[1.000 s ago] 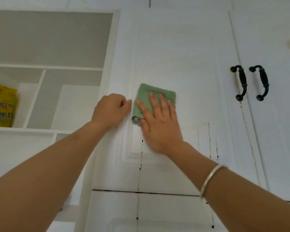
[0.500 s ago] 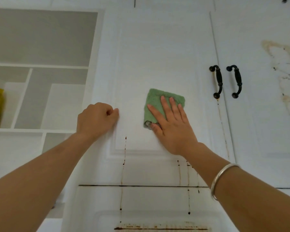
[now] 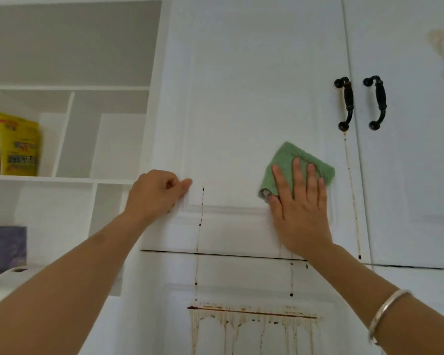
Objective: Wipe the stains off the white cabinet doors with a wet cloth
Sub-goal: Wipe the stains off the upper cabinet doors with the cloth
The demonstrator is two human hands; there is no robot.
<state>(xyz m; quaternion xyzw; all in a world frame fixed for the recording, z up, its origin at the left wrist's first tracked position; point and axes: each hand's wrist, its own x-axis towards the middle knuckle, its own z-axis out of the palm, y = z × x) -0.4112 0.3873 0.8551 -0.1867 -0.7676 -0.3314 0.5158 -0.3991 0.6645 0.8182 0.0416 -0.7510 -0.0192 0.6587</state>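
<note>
White cabinet door (image 3: 241, 98) fills my view, brown drips (image 3: 200, 226) lower. Right hand (image 3: 300, 208) spread flat, pressing green cloth (image 3: 303, 160) onto panel for scrubbing force; left hand (image 3: 154, 193) curled, empty, braced on door, steadying, I judge.

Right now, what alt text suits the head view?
A right hand presses a folded green cloth flat against a white cabinet door streaked with brown drip stains. The left hand rests curled against the door, left of the cloth.

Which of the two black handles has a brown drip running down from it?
The handle nearer the green cloth; a streak starts at its lower end. The other handle has none.
</note>
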